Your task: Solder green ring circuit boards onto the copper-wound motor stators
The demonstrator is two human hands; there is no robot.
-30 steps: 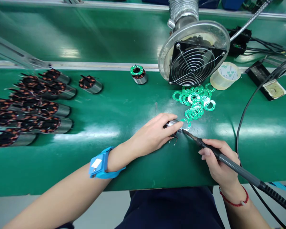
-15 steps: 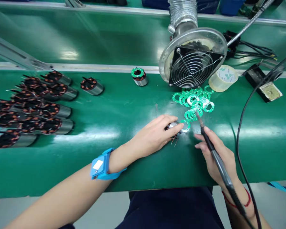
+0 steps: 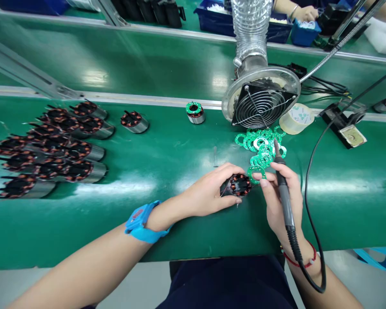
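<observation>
My left hand (image 3: 212, 191), with a blue strap on its wrist, is closed around a motor stator (image 3: 240, 185) whose copper windings face up and to the right. My right hand (image 3: 281, 193) holds a soldering iron (image 3: 284, 197), tip pointing up and away. Between that hand's thumb and finger is the edge of a green ring-shaped circuit board (image 3: 256, 175), just right of the stator. Beyond it lies a pile of similar green ring boards (image 3: 262, 143). Another stator (image 3: 195, 113) stands farther back with a green ring board on top.
Several stators (image 3: 58, 150) stand grouped at the left, one stator (image 3: 134, 122) apart. A fume extractor fan (image 3: 260, 103) hangs behind the pile, beside a tape roll (image 3: 297, 119) and a soldering iron stand (image 3: 342, 124). The iron's cable (image 3: 307, 189) loops at right. Another person's hand (image 3: 305, 13) shows behind.
The stator in my left hand has turned so its wound end shows. My right hand has moved left to the nearest ring board and pinches it; the iron now points more upright.
</observation>
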